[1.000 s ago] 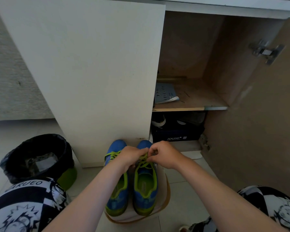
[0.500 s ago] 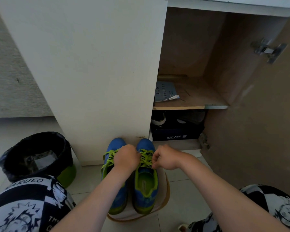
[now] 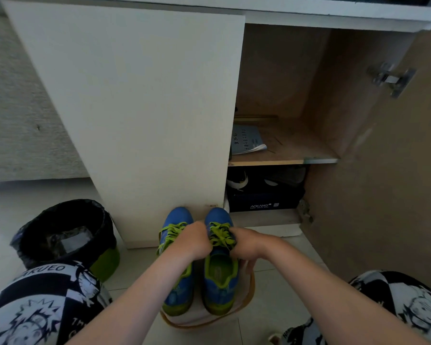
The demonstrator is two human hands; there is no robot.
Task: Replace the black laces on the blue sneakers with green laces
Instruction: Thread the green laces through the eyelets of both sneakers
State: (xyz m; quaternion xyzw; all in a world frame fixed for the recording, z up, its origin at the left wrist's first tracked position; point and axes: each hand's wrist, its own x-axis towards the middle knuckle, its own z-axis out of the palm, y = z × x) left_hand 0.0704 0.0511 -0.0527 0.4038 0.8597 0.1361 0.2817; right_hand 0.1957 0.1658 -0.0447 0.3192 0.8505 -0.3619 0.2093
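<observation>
Blue sneakers (image 3: pixel 218 280), a pair with lime-green lining and soles, stand side by side on a pale round mat (image 3: pixel 209 317) on the tiled floor (image 3: pixel 271 307), toes pointing at the foot of a white cabinet door (image 3: pixel 135 108). We see green laces (image 3: pixel 171 234) threaded across the uppers of both shoes. Our left hand (image 3: pixel 195 242) is curled into a fist between the two shoes, over the tongue area, and our right hand (image 3: pixel 249 245) is likewise closed just beside the right-hand shoe; both appear to pinch the lace ends of that shoe, though the fingertips are hidden under the knuckles and we cannot tell the exact grip. To the right, a second cabinet door (image 3: pixel 383 183) hangs open on a metal hinge (image 3: pixel 390 77), exposing a wooden shelf (image 3: pixel 284 155) that carries a printed booklet (image 3: pixel 246 140). Below the shelf lies a dark shoebox (image 3: pixel 264 204) marked AOKANG, with other shoes (image 3: pixel 238 180) resting on top of it. At lower left stands a green waste bin (image 3: pixel 65 235) lined with a black bag. Our knees, in black-and-white cartoon-print fabric (image 3: pixel 42 305), frame the bottom corners.
</observation>
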